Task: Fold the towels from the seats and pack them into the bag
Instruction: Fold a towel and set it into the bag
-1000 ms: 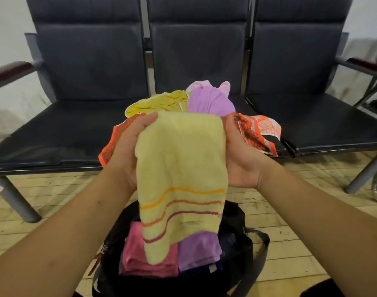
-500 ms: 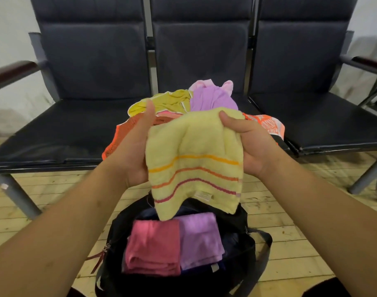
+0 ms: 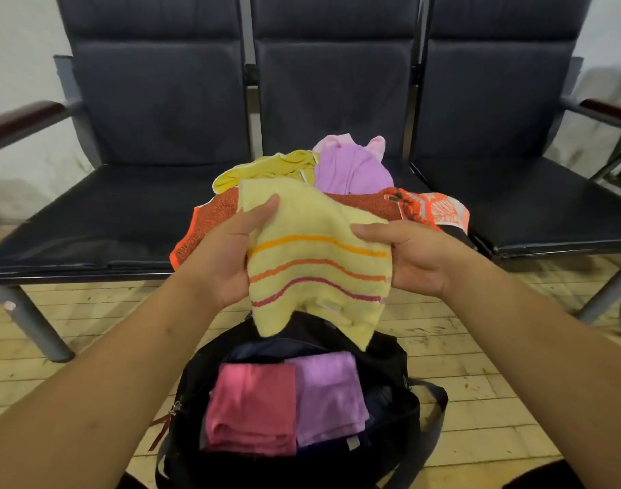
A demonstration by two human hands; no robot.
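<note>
Yellow striped towel now folded shorter, raised at frame centre; both hands pinch its sides. Risk: loose lower corners unfolding over bag.

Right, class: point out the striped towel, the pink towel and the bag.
striped towel [image 3: 316, 262], head view, on the middle stripe between the hands.
pink towel [image 3: 252, 407], head view, on its folded top face.
bag [image 3: 393, 351], head view, on the dark rim at the right.
</note>
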